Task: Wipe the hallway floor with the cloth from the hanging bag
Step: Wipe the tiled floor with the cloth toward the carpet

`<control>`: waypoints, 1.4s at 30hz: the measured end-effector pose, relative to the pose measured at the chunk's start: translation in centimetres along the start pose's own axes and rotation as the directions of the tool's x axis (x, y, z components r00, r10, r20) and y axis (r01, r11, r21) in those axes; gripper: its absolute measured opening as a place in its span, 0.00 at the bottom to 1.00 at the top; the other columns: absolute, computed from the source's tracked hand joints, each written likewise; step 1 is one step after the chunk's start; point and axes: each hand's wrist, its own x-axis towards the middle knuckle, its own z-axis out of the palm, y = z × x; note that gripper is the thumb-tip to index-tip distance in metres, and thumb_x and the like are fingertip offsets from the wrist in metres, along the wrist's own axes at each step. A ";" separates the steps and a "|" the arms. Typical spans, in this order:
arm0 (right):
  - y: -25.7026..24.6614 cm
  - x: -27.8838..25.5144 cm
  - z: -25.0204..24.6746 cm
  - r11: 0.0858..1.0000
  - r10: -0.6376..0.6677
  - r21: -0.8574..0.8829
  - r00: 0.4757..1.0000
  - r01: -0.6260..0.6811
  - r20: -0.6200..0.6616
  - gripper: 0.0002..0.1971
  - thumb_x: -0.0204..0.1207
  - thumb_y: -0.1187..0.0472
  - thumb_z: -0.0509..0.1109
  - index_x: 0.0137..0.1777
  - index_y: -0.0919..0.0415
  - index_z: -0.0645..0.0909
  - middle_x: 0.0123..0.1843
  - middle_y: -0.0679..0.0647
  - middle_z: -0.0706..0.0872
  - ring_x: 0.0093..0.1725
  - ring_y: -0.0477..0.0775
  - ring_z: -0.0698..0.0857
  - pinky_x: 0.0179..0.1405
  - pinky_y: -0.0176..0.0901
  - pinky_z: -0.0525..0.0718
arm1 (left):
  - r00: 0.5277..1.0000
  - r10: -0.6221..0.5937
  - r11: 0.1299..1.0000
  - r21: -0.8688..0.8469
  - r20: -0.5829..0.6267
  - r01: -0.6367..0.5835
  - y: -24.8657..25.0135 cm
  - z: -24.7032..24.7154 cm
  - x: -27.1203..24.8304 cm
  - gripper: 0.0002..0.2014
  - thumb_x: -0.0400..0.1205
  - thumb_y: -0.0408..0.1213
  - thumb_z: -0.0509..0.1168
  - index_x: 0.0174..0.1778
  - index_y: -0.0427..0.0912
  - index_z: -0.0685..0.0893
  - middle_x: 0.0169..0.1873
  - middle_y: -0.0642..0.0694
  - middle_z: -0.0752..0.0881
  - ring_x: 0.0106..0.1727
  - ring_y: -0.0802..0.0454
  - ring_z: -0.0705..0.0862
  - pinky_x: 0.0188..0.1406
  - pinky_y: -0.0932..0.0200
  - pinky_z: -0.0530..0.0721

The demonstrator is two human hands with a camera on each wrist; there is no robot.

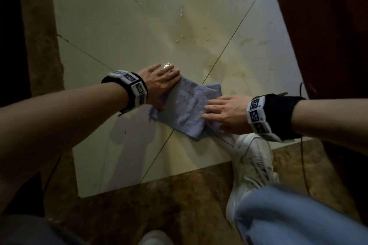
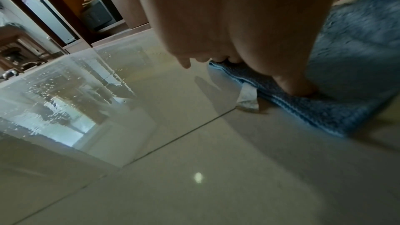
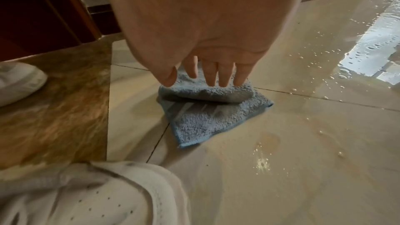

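Note:
A folded blue terry cloth (image 1: 187, 107) lies on the cream tiled floor (image 1: 119, 36) where the tile joints cross. My left hand (image 1: 162, 81) presses flat on its far left corner, fingers straight, some over the edge onto the tile. In the left wrist view the thumb (image 2: 298, 88) bears down on the cloth (image 2: 350, 67) beside its white tag (image 2: 249, 98). My right hand (image 1: 221, 111) lies flat on the cloth's right side. The right wrist view shows straight fingers (image 3: 211, 76) resting on the folded top layer of the cloth (image 3: 212, 121).
Water drops and a wet sheen (image 1: 181, 26) cover the tiles beyond the cloth, with a puddle (image 3: 368, 54) further off. My white sneaker (image 1: 251, 165) stands just right of the cloth. Brown marble border (image 1: 169, 205) lies near me, a dark red wooden door (image 1: 328, 26) stands at right.

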 end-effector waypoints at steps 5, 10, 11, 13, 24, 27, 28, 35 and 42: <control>-0.9 2.0 1.2 0.982 0.075 0.185 0.986 -0.046 -0.149 0.21 0.83 0.52 0.60 0.68 0.65 0.81 0.62 0.67 0.84 0.60 0.72 0.83 0.57 0.63 0.84 | 0.999 -0.035 0.999 -0.013 0.001 0.035 0.4 -0.2 -0.1 0.57 0.72 0.70 0.65 0.87 0.41 0.46 0.87 0.40 0.48 0.87 0.42 0.50 0.84 0.45 0.56; -1.4 3.8 2.6 0.928 0.276 0.331 0.911 -0.169 -0.307 0.16 0.73 0.51 0.72 0.55 0.60 0.81 0.49 0.64 0.81 0.46 0.67 0.80 0.33 0.55 0.83 | 0.999 -0.038 0.999 -0.017 0.027 0.039 0.6 -0.6 -0.1 0.57 0.73 0.70 0.65 0.87 0.39 0.44 0.87 0.38 0.47 0.87 0.41 0.48 0.84 0.44 0.55; -1.4 3.8 2.6 0.916 0.299 0.358 0.903 -0.181 -0.309 0.18 0.71 0.52 0.74 0.57 0.60 0.80 0.52 0.64 0.80 0.49 0.67 0.79 0.36 0.55 0.83 | 0.999 -0.038 0.999 -0.020 0.021 0.038 0.7 -0.6 -0.2 0.58 0.72 0.70 0.65 0.87 0.38 0.45 0.86 0.37 0.48 0.87 0.41 0.48 0.83 0.44 0.56; -1.4 3.7 2.9 0.887 0.354 0.404 0.889 -0.222 -0.289 0.25 0.67 0.53 0.76 0.64 0.58 0.78 0.60 0.64 0.78 0.58 0.67 0.76 0.45 0.59 0.82 | 0.998 -0.059 0.998 -0.018 0.008 0.059 0.6 -0.8 -0.2 0.60 0.70 0.72 0.66 0.86 0.37 0.47 0.86 0.36 0.50 0.87 0.40 0.49 0.83 0.44 0.56; 2.0 0.3 5.3 0.817 0.472 0.445 0.868 -0.366 -0.153 0.43 0.75 0.54 0.76 0.85 0.56 0.57 0.82 0.64 0.59 0.76 0.65 0.64 0.69 0.58 0.75 | 0.991 -0.130 0.990 -0.061 0.001 0.130 1.5 -0.7 -0.8 0.63 0.68 0.76 0.63 0.86 0.33 0.47 0.85 0.30 0.50 0.86 0.35 0.48 0.84 0.39 0.53; 2.7 -1.3 6.7 0.832 0.476 0.377 0.873 -0.408 -0.106 0.45 0.70 0.58 0.80 0.84 0.60 0.60 0.81 0.65 0.63 0.76 0.67 0.67 0.68 0.60 0.78 | 0.990 -0.139 0.989 -0.042 0.016 0.139 2.9 -0.9 -0.5 0.63 0.70 0.78 0.56 0.85 0.30 0.44 0.85 0.30 0.45 0.86 0.35 0.44 0.85 0.39 0.49; 2.9 -1.8 7.1 0.833 0.482 0.367 0.869 -0.414 -0.114 0.44 0.68 0.59 0.82 0.82 0.62 0.64 0.79 0.67 0.65 0.74 0.68 0.70 0.64 0.60 0.80 | 0.991 -0.133 0.991 -0.016 0.017 0.133 3.3 -1.2 -0.1 0.63 0.71 0.79 0.54 0.84 0.28 0.43 0.85 0.29 0.43 0.86 0.35 0.42 0.85 0.39 0.47; 3.5 -5.1 8.3 0.753 0.641 0.214 0.767 -0.623 -0.021 0.46 0.72 0.45 0.76 0.82 0.65 0.59 0.79 0.67 0.64 0.71 0.67 0.73 0.66 0.58 0.76 | 0.989 -0.142 0.989 0.042 0.036 0.141 4.3 -4.1 2.0 0.62 0.69 0.81 0.52 0.84 0.31 0.53 0.85 0.29 0.46 0.86 0.34 0.45 0.85 0.38 0.47; -1.6 1.4 4.2 0.715 0.590 0.486 0.807 -0.502 -0.033 0.47 0.77 0.29 0.58 0.83 0.36 0.28 0.87 0.56 0.29 0.86 0.68 0.35 0.76 0.85 0.49 | 0.959 -0.282 0.921 -0.271 0.033 0.280 2.5 -5.0 3.5 0.51 0.64 0.77 0.66 0.75 0.43 0.69 0.77 0.36 0.68 0.77 0.37 0.67 0.75 0.40 0.69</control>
